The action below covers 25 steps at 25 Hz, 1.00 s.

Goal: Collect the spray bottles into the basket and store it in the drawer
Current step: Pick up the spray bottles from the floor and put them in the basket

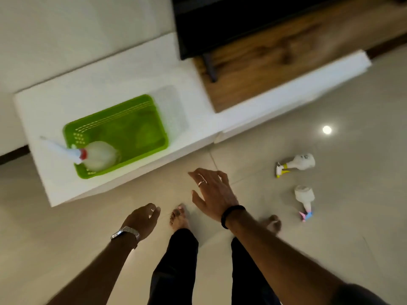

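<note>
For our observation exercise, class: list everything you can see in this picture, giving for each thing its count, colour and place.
Basket: one, green, on the white cabinet top.
Bottle with red collar: one, whitish, lying in the basket's near-left corner, nozzle over the rim.
Bottle with yellow trigger: one, white, lying on the floor, right.
Bottle with pink and blue trigger: one, white, on the floor, nearer.
Cabinet: one, white, against the wall.
Wooden shelf: one, brown, right of the cabinet.
Screen: one, black, top.
Left hand: watch, empty.
Right hand: ring, black band, fingers spread, empty.
Feet: two, bare.
</note>
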Motion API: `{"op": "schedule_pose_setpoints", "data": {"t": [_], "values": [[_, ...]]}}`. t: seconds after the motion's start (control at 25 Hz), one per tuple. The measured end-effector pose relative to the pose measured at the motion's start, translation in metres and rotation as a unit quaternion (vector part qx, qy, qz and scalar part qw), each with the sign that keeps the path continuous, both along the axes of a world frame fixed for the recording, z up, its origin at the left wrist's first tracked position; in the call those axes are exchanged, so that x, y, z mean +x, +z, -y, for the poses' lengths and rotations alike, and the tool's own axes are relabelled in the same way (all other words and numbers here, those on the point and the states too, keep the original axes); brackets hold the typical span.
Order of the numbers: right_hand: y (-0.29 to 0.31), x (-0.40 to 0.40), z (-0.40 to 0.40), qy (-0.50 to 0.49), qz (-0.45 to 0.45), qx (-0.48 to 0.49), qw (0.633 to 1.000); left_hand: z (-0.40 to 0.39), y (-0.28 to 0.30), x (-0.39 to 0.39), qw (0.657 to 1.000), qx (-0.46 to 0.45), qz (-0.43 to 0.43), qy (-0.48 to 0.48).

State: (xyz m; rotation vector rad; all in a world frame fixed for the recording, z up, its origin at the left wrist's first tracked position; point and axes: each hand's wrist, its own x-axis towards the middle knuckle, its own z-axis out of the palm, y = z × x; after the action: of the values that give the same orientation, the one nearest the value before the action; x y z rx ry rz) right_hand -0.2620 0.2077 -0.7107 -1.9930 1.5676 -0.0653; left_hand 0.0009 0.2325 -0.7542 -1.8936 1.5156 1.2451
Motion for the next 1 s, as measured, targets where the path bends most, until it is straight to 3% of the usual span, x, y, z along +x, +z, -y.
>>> {"op": "schedule_pose_setpoints", "data": {"t": [0.12,0.28,0.6,0.84,1.0], "values": [[-0.021,-0.083,-0.048,-0.040,-0.067,0.073,0.994,0.022,-0.003,-0.093,0.989,0.017,-0.026,-0.142],[-0.045,-0.184,-0.109,-0.137,-0.115,0.156,0.972,0.037,-0.003,-0.216,0.965,-0.014,-0.048,-0.257],[-0.099,-0.357,-0.194,-0.399,-0.067,0.231,0.885,-0.006,-0.042,-0.454,0.906,0.025,-0.050,-0.419],[-0.178,-0.443,-0.243,-0.524,-0.020,0.271,0.807,-0.043,-0.110,-0.610,0.824,-0.001,-0.061,-0.563],[-0.236,-0.467,-0.257,-0.545,-0.006,0.302,0.782,-0.054,-0.162,-0.675,0.742,-0.059,-0.056,-0.665]]}}
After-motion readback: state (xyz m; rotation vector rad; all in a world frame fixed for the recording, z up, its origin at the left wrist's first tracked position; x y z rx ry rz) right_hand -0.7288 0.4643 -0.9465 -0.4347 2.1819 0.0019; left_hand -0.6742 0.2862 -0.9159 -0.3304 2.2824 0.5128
